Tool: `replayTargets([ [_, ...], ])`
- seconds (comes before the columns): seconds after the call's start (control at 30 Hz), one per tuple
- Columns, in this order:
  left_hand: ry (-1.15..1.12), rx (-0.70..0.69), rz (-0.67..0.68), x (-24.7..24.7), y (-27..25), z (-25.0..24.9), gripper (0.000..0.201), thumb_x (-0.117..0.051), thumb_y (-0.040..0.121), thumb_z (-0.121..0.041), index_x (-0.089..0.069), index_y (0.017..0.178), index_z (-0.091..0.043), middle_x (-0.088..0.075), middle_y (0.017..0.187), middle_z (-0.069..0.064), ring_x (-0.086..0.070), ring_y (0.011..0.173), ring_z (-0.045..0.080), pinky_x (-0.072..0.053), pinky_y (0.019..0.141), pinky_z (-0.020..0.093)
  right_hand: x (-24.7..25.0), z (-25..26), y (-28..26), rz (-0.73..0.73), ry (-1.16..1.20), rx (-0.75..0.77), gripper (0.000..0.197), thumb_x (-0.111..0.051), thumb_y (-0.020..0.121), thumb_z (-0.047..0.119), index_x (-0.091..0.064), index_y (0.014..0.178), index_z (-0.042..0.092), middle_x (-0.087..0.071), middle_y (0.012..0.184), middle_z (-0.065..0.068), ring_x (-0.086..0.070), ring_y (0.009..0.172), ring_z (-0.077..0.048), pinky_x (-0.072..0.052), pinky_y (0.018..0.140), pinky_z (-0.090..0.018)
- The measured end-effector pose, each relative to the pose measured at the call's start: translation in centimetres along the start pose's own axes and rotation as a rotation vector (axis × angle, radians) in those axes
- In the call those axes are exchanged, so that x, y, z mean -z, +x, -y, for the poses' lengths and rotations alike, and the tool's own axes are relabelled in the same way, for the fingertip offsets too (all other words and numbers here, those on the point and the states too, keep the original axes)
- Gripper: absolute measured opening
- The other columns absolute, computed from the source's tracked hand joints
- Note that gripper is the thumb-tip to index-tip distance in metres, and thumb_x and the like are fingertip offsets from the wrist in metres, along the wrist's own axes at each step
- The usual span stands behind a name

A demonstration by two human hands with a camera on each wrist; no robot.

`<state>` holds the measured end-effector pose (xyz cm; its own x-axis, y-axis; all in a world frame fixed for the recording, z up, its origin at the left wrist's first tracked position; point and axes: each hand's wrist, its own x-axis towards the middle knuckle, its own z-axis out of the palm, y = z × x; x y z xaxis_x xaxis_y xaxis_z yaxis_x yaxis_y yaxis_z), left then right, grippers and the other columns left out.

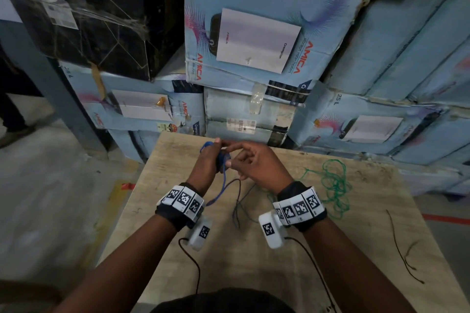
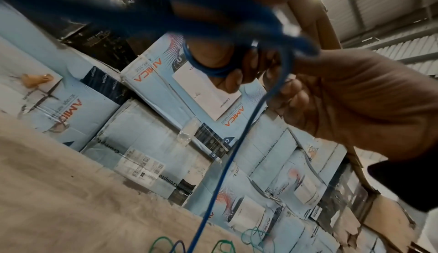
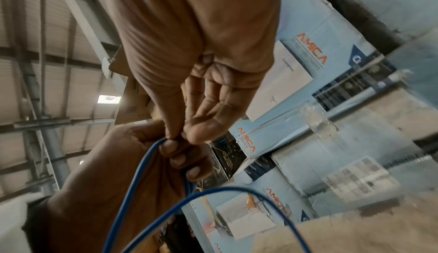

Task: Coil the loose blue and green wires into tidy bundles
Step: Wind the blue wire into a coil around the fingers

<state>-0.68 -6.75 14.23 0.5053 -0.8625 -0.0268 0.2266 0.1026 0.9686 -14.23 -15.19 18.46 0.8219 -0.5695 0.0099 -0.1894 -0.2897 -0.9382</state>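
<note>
Partly done: left hand (image 1: 207, 160) grips blue wire (image 1: 223, 185) loops above the table (image 1: 254, 274), right hand (image 1: 256, 164) pinches its strand; a tail trails loose. Green wire (image 1: 335, 185) lies tangled, untouched, to the right.

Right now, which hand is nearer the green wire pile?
Right. The right hand is above the table, pinching the blue wire, with the green wire lying loose just off its outer side. The left hand grips the blue coil, farther away.
</note>
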Motion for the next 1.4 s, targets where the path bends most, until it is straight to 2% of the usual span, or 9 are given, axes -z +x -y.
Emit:
replayTargets([
  [0.1, 0.156, -0.085, 0.021, -0.1, -0.6, -0.4, 0.045, -0.029, 0.107, -0.038, -0.072, 0.098, -0.027, -0.059, 0.063, 0.001, -0.053, 0.060, 0.015, -0.039, 0.057, 0.026, 0.5, 0.1, 0.4, 0.024, -0.100, 0.038, 0.023, -0.077, 0.085, 0.019, -0.073, 0.106, 0.023, -0.075, 0.085, -0.003, -0.068, 0.075, -0.013, -0.058, 0.071, -0.041],
  [0.27, 0.246, -0.116, 0.071, -0.3, -1.4, -0.8, 0.047, -0.021, 0.109, -0.034, -0.061, 0.119, -0.013, -0.069, 0.083, 0.018, -0.062, 0.068, 0.011, -0.045, 0.059, 0.019, 0.7, 0.5, 0.5, 0.069, -0.265, 0.109, 0.016, -0.081, 0.081, 0.019, -0.074, 0.095, 0.019, -0.073, 0.089, 0.007, -0.068, 0.085, -0.008, -0.056, 0.080, -0.028],
  [0.4, 0.321, -0.148, 0.121, -0.3, -1.4, -0.7, 0.050, -0.018, 0.103, -0.046, -0.064, 0.108, -0.025, -0.060, 0.083, 0.033, -0.052, 0.066, 0.022, -0.040, 0.060, 0.033, 0.5, 0.7, 1.0, 0.106, -0.291, 0.016, 0.014, -0.079, 0.080, 0.010, -0.069, 0.091, 0.010, -0.072, 0.091, -0.005, -0.066, 0.082, -0.011, -0.056, 0.079, -0.034],
  [0.57, 0.398, -0.133, 0.170, -0.1, -1.1, -0.4, 0.062, -0.019, 0.103, -0.052, -0.063, 0.083, -0.014, -0.065, 0.077, 0.009, -0.061, 0.073, 0.021, -0.046, 0.070, 0.037, 0.4, 1.0, 1.1, 0.188, -0.444, 0.069, 0.017, -0.071, 0.083, 0.005, -0.065, 0.091, 0.018, -0.069, 0.094, -0.001, -0.063, 0.084, -0.012, -0.055, 0.080, -0.034],
  [0.7, 0.400, -0.090, 0.218, 0.3, -0.7, -0.2, 0.076, -0.019, 0.100, -0.060, -0.050, 0.078, 0.005, -0.050, 0.069, 0.016, -0.048, 0.064, 0.019, -0.038, 0.066, 0.037, -0.1, 0.3, 1.1, 0.168, -0.544, 0.131, 0.015, -0.065, 0.086, 0.003, -0.065, 0.092, 0.017, -0.063, 0.097, -0.004, -0.062, 0.087, -0.016, -0.054, 0.083, -0.037],
  [0.93, 0.370, 0.050, 0.250, 0.8, 0.2, -0.2, 0.078, -0.012, 0.095, -0.070, -0.057, 0.069, -0.011, -0.039, 0.055, 0.000, -0.035, 0.050, 0.012, -0.031, 0.053, 0.024, 0.1, -0.1, 0.8, 0.107, -0.664, 0.329, 0.027, -0.057, 0.081, -0.005, -0.058, 0.069, 0.019, -0.046, 0.091, -0.001, -0.052, 0.079, -0.020, -0.047, 0.066, -0.035],
  [1.17, 0.126, 0.073, 0.145, 0.8, 0.4, 0.1, 0.081, -0.013, 0.095, -0.065, -0.061, 0.102, -0.001, -0.043, 0.051, -0.005, -0.039, 0.047, 0.009, -0.036, 0.050, 0.020, 2.4, 0.1, 0.5, 0.106, -0.373, 0.047, 0.009, -0.071, 0.087, 0.013, -0.073, 0.093, 0.018, -0.067, 0.096, 0.002, -0.062, 0.081, -0.002, -0.054, 0.073, -0.023],
  [1.3, -0.128, 0.023, 0.026, -0.5, 1.7, -0.3, 0.065, -0.024, 0.091, -0.063, -0.053, 0.104, -0.006, -0.046, 0.051, -0.006, -0.041, 0.047, 0.008, -0.034, 0.052, 0.023, -1.7, -1.9, 0.7, 0.259, -0.291, -0.187, 0.043, -0.076, 0.081, 0.047, -0.070, 0.095, 0.007, -0.071, 0.094, -0.017, -0.067, 0.085, -0.023, -0.049, 0.080, -0.035],
  [1.4, -0.162, 0.058, -0.084, -0.6, 2.8, -0.4, 0.056, -0.020, 0.102, -0.056, -0.052, 0.100, -0.010, -0.048, 0.052, -0.005, -0.041, 0.047, 0.009, -0.033, 0.055, 0.026, -3.4, -1.6, 0.5, 0.179, -0.029, -0.233, 0.020, -0.075, 0.087, 0.017, -0.071, 0.099, 0.002, -0.073, 0.092, -0.011, -0.068, 0.086, -0.018, -0.050, 0.082, -0.030],
])
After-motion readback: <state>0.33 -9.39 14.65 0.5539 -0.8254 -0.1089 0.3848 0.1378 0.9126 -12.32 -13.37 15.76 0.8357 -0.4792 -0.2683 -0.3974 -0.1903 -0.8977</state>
